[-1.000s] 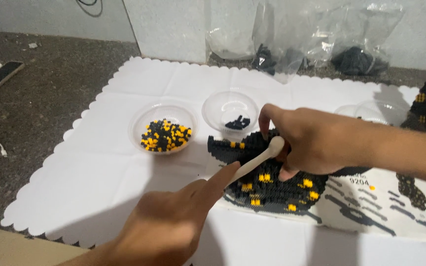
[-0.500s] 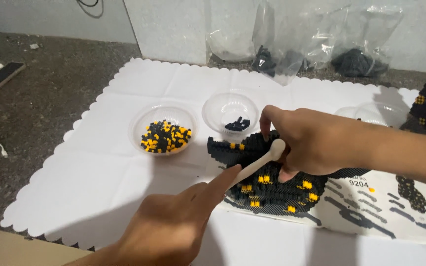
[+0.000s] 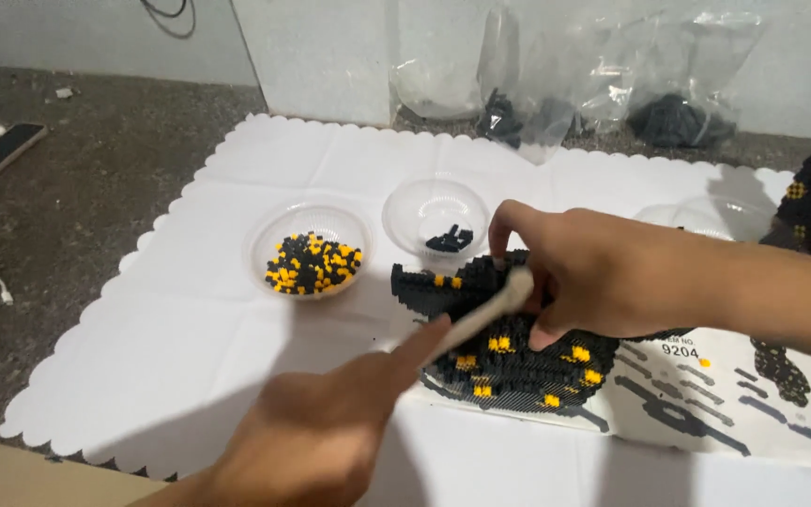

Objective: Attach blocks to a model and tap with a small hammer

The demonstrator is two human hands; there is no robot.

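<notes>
A black-and-yellow brick model (image 3: 509, 347) sits on the white scalloped mat (image 3: 190, 310), gripped from above by the right hand (image 3: 603, 272). The left hand (image 3: 321, 432) presses a pale stick tool (image 3: 485, 310) against it, positions unchanged from a second ago.

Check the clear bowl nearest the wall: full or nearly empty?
Nearly empty: the bowl holds only a few black pieces on its bare bottom.

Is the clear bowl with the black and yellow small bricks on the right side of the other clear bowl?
No, the bowl of black and yellow bricks stands to the left of the bowl holding only a few black pieces.
</notes>
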